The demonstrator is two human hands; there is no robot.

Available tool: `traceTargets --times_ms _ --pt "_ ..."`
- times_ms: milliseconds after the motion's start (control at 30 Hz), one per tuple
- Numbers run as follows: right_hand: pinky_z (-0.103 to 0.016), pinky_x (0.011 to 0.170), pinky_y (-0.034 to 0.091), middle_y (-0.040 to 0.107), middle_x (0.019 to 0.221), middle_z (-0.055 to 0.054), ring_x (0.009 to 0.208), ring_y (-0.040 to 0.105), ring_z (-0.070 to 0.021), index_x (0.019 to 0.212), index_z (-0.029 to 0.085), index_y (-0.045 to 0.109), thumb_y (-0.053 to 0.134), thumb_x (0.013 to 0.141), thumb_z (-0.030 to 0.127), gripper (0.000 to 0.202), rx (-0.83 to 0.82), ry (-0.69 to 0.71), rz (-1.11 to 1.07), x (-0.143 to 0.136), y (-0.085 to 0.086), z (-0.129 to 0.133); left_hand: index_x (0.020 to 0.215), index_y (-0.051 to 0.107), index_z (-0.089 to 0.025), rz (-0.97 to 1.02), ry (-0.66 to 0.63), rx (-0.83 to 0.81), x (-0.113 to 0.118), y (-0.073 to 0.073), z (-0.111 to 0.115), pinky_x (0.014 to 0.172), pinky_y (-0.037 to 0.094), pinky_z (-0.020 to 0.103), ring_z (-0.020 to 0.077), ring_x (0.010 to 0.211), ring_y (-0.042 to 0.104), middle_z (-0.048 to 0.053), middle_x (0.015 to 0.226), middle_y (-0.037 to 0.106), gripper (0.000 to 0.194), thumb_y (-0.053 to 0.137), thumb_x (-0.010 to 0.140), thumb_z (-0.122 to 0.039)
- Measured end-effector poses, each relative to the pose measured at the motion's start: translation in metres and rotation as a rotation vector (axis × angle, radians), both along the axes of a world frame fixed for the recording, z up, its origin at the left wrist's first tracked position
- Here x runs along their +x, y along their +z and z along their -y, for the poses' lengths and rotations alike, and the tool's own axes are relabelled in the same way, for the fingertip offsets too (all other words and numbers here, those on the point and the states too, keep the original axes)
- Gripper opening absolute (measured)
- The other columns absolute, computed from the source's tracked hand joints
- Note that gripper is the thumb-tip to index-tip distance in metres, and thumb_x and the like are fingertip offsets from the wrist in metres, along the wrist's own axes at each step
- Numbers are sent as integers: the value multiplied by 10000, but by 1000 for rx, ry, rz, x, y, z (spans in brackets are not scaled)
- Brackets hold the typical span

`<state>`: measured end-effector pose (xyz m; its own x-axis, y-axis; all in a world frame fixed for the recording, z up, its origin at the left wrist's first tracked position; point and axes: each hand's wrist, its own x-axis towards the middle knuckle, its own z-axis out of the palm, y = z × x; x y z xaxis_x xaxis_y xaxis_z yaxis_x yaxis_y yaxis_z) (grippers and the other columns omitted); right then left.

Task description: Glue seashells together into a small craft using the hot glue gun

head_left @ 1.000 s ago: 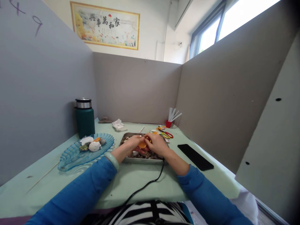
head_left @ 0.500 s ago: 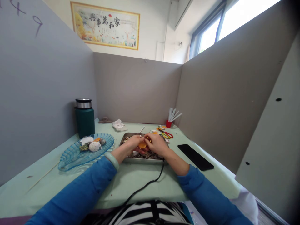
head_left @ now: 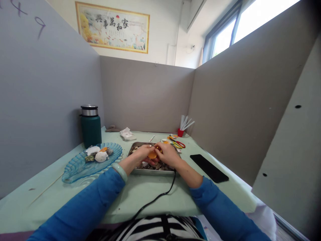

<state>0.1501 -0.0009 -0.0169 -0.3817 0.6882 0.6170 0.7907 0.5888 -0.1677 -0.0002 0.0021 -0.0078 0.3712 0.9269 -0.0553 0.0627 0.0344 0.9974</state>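
An orange piece (head_left: 152, 154), round-edged, is held between my two hands over a metal tray (head_left: 150, 172) of shells or small stones. My left hand (head_left: 142, 154) grips it from the left, its fingers closed round it. From the right, my right hand (head_left: 166, 153) pinches at its upper edge, and the fingertips of both hands meet there. The underside of the piece and some fingers are hidden.
A blue scalloped plate (head_left: 72, 172) with several shells lies left, below a green bottle (head_left: 91, 131). Pliers (head_left: 178, 144), a red cup (head_left: 180, 133) and a black flat object (head_left: 209, 168) are right. A black cable (head_left: 152, 202) runs from the tray toward me.
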Motion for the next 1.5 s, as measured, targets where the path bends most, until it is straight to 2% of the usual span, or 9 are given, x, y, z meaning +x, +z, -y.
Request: traceTargets --times_ms 867,1333,1500 --pt "-233 634 352 659 824 -44 730 578 -154 942 187 616 459 834 239 197 -30 -2 4 -1 3 2 786 552 -114 -1 -9 -2 0 -2 -2 521 521 284 172 596 635 89 683 634 236 556 791 -350" --pt "-221 625 355 659 823 -38 719 580 -145 933 192 609 449 837 243 193 -21 10 0 -1 2 2 821 551 -103 -22 -10 10 0 -1 0 519 518 280 167 594 632 94 692 631 209 497 832 -305" --pt "-217 625 357 657 819 -34 713 578 -141 939 195 607 451 835 244 194 -13 21 -5 0 1 1 835 552 -107 -22 -13 9 0 -2 -1 526 518 272 170 600 639 97 689 641 251 532 810 -356"
